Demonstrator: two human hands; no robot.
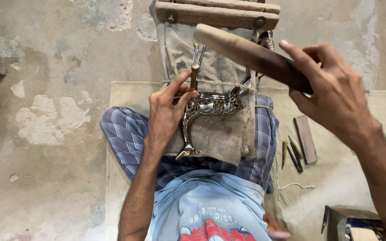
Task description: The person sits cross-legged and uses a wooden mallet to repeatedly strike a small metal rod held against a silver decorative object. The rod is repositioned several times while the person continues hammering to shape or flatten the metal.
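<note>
Head view: my left hand (168,107) pinches a small chisel (194,76) upright against a shiny metal deer figure (211,107) lying on the canvas cloth (220,138) across my lap. My right hand (336,96), fingers wrapped tight, holds a wooden mallet (246,53) raised above it. Spare tools (293,154) lie near the mat's (336,178) right edge.

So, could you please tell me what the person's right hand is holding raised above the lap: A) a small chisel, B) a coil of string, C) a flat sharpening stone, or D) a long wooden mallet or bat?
D: the right hand grips a long wooden mallet raised in the air, while the left hand steadies a small chisel on the shiny metal animal figure lying on the lap.
</note>
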